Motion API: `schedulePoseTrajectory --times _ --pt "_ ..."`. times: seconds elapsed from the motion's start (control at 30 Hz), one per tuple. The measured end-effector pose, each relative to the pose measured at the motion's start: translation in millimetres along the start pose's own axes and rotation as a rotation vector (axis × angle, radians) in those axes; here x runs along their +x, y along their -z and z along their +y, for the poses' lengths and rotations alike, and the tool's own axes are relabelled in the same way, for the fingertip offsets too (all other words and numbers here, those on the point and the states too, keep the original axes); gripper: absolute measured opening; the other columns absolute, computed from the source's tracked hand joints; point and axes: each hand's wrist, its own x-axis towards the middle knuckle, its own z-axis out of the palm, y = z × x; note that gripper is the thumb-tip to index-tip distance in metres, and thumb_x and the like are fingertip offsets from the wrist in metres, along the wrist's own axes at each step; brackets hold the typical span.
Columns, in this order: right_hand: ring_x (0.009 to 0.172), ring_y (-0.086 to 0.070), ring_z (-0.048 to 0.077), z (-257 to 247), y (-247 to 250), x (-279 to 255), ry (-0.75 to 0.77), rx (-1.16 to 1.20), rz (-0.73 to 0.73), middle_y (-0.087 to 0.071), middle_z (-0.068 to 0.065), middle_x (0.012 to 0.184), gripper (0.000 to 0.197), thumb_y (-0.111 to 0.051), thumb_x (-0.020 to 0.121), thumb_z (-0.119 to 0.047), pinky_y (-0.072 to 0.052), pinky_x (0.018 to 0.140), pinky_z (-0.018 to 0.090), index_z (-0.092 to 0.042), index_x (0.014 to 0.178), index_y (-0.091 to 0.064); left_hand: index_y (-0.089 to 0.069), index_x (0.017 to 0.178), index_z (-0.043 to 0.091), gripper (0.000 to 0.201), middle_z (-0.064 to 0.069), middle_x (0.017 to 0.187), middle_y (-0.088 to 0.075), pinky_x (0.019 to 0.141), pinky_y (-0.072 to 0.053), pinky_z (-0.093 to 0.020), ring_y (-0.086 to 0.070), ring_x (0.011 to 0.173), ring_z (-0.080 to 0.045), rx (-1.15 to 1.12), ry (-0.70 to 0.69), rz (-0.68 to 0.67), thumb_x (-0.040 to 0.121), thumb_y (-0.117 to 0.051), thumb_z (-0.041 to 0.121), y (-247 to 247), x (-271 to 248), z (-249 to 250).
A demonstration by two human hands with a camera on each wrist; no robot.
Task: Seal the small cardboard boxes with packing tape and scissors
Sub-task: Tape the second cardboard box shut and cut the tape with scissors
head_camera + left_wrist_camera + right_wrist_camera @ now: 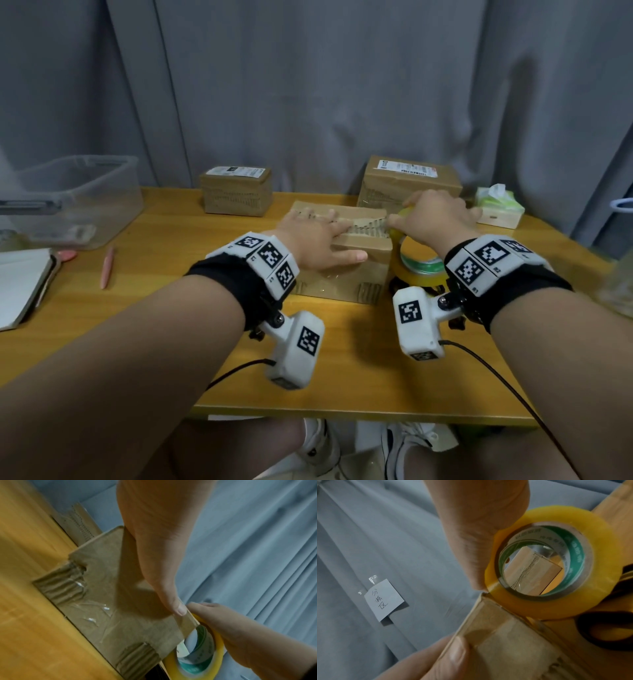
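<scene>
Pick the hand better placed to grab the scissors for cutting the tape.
Left, probably. The right hand grips the tape roll; the left hand only presses the box flat. Scissors lie under the roll.

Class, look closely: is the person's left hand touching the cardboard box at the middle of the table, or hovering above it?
Touching. The head view shows the left hand lying flat on the cardboard box; the left wrist view shows its thumb pressed against the top edge.

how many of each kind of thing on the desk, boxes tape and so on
cardboard boxes: 3
tape roll: 1
scissors: 1
tissue box: 1
plastic bin: 1
pen: 1
notebook: 1
total: 9
</scene>
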Motion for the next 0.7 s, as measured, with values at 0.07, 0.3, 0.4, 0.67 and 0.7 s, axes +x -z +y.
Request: schedulePoseTrajectory --times 0.07,0.3,0.4,0.67,0.7 --pt "0.122 -0.044 0.034 6 -3 -1 0.030 0.027 0.015 -0.054 0.007 0.130 0.060 -0.055 0.079 -0.068 -0.027 0.101 0.047 -0.029 0.124 -0.057 -0.004 0.148 0.046 0.084 0.006 0.160 0.000 0.111 -0.004 -0.065 -0.004 0.146 -0.034 -0.049 0.043 -0.045 0.075 -0.018 0.084 1 1 2" --pt "0.127 -0.048 0.025 38 3 -1 0.182 0.291 -0.081 -0.056 0.004 0.135 0.062 -0.054 0.085 -0.062 -0.039 0.104 0.038 -0.023 0.133 -0.054 0.001 0.149 0.040 0.114 -0.001 0.159 0.013 0.105 0.003 -0.072 0.007 0.144 -0.041 -0.160 0.243 -0.198 0.052 -0.008 0.099 22 6 25" --pt "0.130 -0.046 0.023 52 2 1 0.237 0.405 -0.128 -0.051 0.006 0.139 0.065 -0.069 0.080 -0.051 -0.037 0.103 0.033 -0.024 0.136 -0.051 0.006 0.151 0.032 0.132 -0.010 0.158 0.016 0.109 -0.002 -0.068 0.009 0.143 -0.044 -0.183 0.281 -0.232 0.041 -0.011 0.103 23 13 35" --pt "0.120 -0.052 0.026 64 -20 -1 0.143 0.653 0.023 -0.055 0.011 0.131 0.055 -0.068 0.085 -0.007 -0.043 0.103 0.039 -0.016 0.136 -0.048 -0.002 0.150 0.035 0.110 -0.004 0.160 0.003 0.107 -0.001 -0.071 0.002 0.146 -0.035 -0.181 0.132 -0.090 0.062 -0.033 0.093 13 10 39" --pt "0.120 -0.052 0.025 62 -19 0 0.141 0.673 0.077 -0.056 0.010 0.130 0.052 -0.066 0.086 -0.004 -0.042 0.103 0.036 -0.016 0.134 -0.051 -0.002 0.149 0.040 0.104 -0.003 0.160 0.000 0.107 -0.001 -0.070 0.001 0.145 -0.035 -0.223 0.118 -0.077 0.065 -0.037 0.090 13 9 37"
